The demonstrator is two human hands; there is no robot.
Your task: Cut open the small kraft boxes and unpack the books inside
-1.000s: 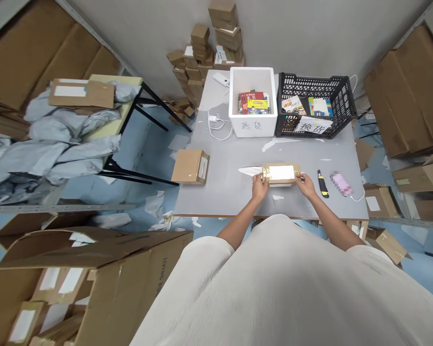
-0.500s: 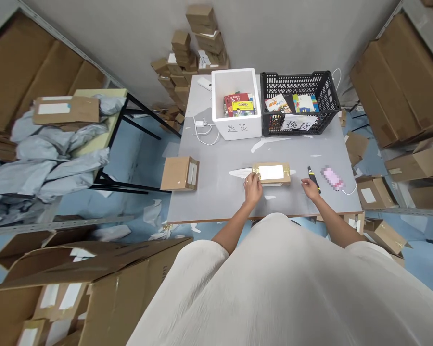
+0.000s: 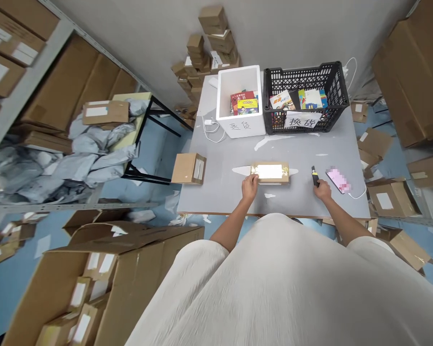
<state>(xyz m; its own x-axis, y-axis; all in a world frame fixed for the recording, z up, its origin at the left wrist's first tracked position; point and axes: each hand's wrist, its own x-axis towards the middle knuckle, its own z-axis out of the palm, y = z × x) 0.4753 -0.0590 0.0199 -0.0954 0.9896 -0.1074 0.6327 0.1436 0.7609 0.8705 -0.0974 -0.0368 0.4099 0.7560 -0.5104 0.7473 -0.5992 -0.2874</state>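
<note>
head view: a grey work table (image 3: 216,192) is stretching out under the hands, with a white foam box (image 3: 238,126) and a black plastic crate (image 3: 305,126) beyond them. the right hand (image 3: 323,190) is leaving the taped cardboard parcel (image 3: 270,173) and curling at a utility knife (image 3: 315,176) just ahead of it, grip unclear, while the left hand (image 3: 250,187) is gripping the parcel's near left edge.

Now off the taped cardboard parcel (image 3: 269,173) and across at the yellow-and-black utility knife (image 3: 314,176): right hand (image 3: 323,191), fingers (image 3: 319,186) touching the knife's lower end. Wider apart than 1 second ago: right hand and left hand (image 3: 250,187). More upright than in the 2 earlier views: the knife.
</note>
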